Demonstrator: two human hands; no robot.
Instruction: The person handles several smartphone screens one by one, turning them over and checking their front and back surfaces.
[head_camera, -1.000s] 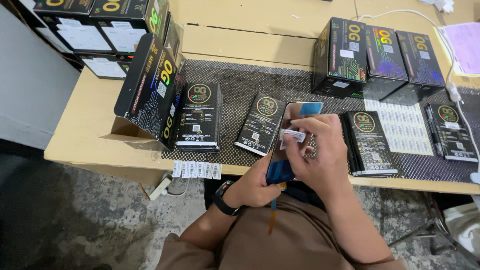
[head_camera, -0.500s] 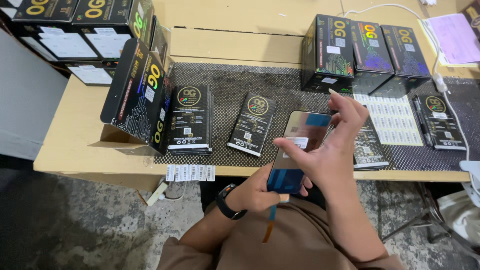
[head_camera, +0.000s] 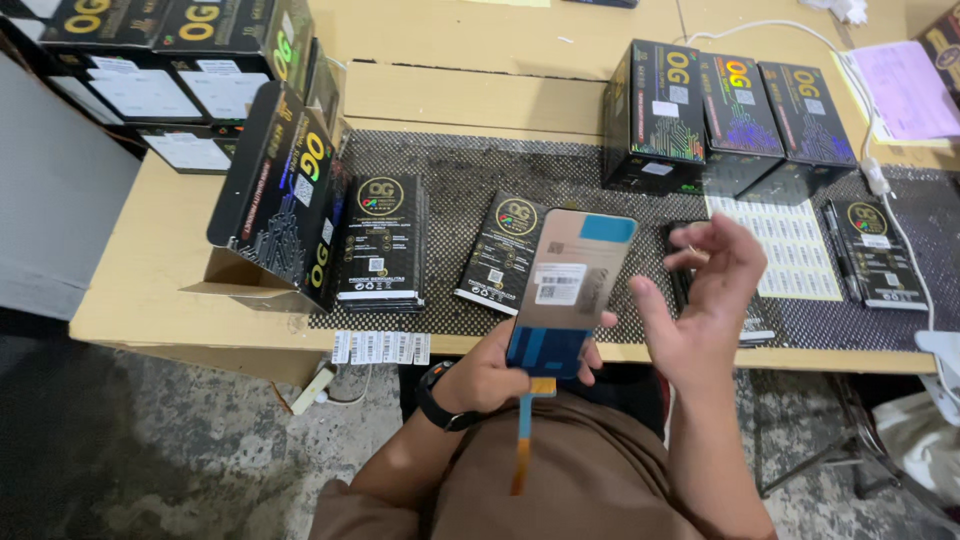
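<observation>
My left hand (head_camera: 495, 375) grips a flat phone display panel (head_camera: 570, 290) by its lower end, back side up, in front of the table's near edge. The panel has a shiny grey back with a white sticker, blue tape at both ends and an orange ribbon cable (head_camera: 523, 440) hanging down. My right hand (head_camera: 705, 300) hovers just right of the panel, fingers spread, holding nothing.
A black mesh mat (head_camera: 470, 165) covers the wooden table (head_camera: 150, 290). Flat black packets (head_camera: 380, 240) lie on it, with black boxes (head_camera: 725, 120) behind and stacked boxes (head_camera: 270, 190) at left. A white label sheet (head_camera: 795, 250) lies at right, a label strip (head_camera: 380, 347) at the edge.
My right hand has lifted off the panel's sticker and drawn away to the right, fingers opening. The left hand keeps hold of the panel, now tilted more upright.
</observation>
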